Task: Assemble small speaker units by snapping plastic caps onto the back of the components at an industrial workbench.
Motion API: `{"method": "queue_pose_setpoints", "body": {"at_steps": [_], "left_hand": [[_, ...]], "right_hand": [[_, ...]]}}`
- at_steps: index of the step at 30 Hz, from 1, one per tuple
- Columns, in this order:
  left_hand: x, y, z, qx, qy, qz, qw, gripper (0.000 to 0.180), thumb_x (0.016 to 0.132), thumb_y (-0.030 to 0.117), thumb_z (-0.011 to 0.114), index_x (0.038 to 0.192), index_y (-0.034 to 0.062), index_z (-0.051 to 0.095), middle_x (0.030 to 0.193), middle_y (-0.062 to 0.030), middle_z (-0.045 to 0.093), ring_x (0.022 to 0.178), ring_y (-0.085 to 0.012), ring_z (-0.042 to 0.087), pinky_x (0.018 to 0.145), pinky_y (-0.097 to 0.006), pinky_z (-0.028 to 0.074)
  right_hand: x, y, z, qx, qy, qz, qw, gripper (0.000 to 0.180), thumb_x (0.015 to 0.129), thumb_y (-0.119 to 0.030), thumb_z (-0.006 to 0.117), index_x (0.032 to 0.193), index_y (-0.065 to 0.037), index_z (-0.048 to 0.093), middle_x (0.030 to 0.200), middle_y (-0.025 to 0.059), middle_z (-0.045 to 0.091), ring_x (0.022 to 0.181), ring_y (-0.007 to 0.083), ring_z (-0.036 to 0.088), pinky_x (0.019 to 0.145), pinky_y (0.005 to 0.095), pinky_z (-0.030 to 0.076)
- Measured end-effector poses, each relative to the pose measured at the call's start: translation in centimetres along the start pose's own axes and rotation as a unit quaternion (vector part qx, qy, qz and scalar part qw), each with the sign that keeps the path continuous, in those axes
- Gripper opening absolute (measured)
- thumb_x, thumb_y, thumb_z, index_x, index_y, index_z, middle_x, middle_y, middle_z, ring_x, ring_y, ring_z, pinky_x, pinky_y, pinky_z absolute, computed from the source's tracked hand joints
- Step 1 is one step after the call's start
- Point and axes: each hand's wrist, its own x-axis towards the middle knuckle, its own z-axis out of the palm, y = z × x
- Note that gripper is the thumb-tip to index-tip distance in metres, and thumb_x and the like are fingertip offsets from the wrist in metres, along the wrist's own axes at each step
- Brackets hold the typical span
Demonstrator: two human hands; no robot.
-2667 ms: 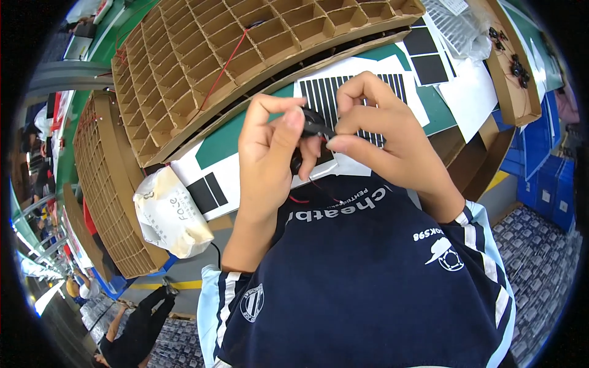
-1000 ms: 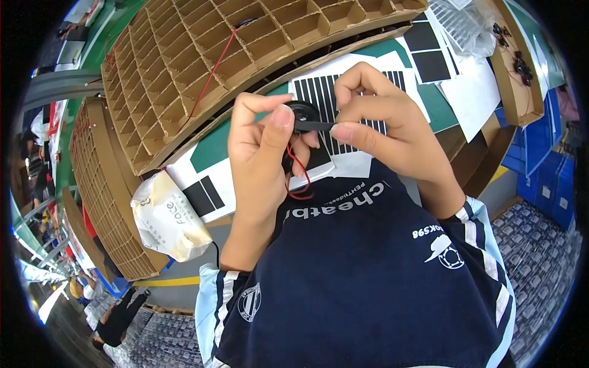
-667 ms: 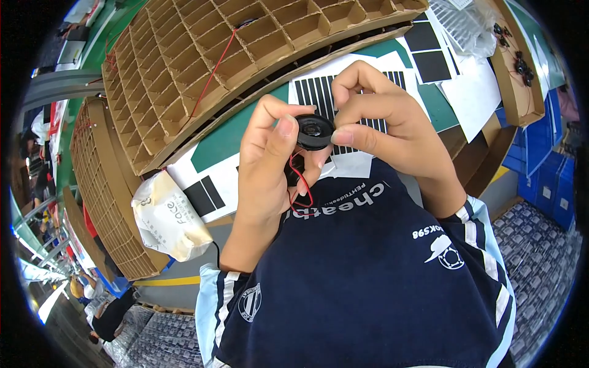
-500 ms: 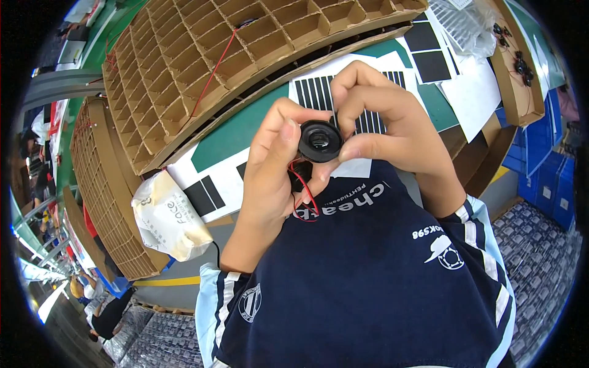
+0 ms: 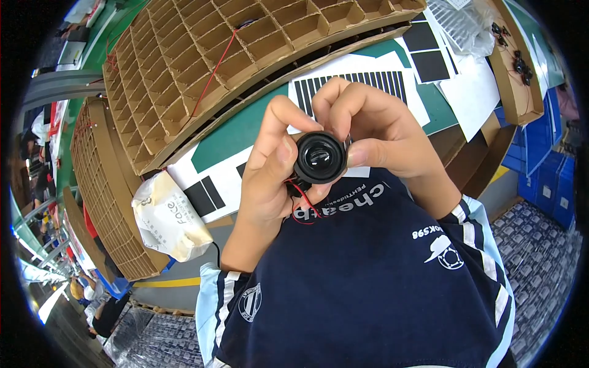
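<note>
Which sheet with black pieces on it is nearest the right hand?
The striped sheet, partly behind the right hand: it bears many narrow strips, while the sheet at left and the sheet at upper right show broader blocks.

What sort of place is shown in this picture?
Probably a factory assembly area, judging by the divided cardboard tray, the green work surface and the round black component being held.
</note>
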Motion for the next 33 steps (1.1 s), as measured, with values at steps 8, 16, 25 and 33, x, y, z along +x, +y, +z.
{"method": "queue_pose_setpoints", "body": {"at_steps": [8,16,25,33], "left_hand": [[-0.1,-0.1,-0.4,0.026,-0.047,0.034,0.998,0.028,0.084,0.029,0.053,0.094,0.0064,0.04,0.078,-0.012,0.051,0.048,-0.0076,0.047,0.037,-0.015,0.034],[-0.6,-0.3,-0.2,0.134,-0.032,0.08,0.987,0.021,0.081,0.008,0.056,0.096,0.0059,0.042,0.075,-0.0058,0.049,0.053,-0.0047,0.044,0.051,-0.016,0.037],[-0.5,-0.9,-0.1,0.284,-0.04,0.126,0.95,0.044,0.077,0.001,0.06,0.109,0.0041,0.03,0.113,-0.0187,0.04,0.092,-0.015,0.05,0.072,-0.024,0.044],[0.8,-1.5,-0.4,0.378,-0.059,0.246,0.891,0.048,0.075,0.0,0.062,0.11,0.0043,0.03,0.111,-0.0199,0.044,0.092,-0.015,0.051,0.069,-0.023,0.045]], "right_hand": [[-0.2,1.4,1.6,0.139,0.049,0.03,0.989,0.02,0.087,-0.024,0.049,0.092,-0.005,0.046,0.095,0.0021,0.045,0.084,0.0076,0.047,0.069,0.0185,0.041],[0.2,1.2,2.0,-0.037,0.1,-0.021,0.994,0.037,0.091,-0.031,0.036,0.086,0.001,0.052,0.092,0.0045,0.046,0.078,0.0095,0.05,0.063,0.0187,0.043],[0.5,1.0,2.0,0.067,0.138,0.061,0.986,0.04,0.091,-0.031,0.036,0.083,0.003,0.054,0.09,0.007,0.051,0.072,0.0122,0.053,0.065,0.0213,0.043],[0.4,1.2,1.8,0.126,0.144,0.056,0.98,0.045,0.093,-0.034,0.03,0.084,0.003,0.055,0.093,0.0071,0.051,0.082,0.0119,0.05,0.075,0.023,0.039]]}}
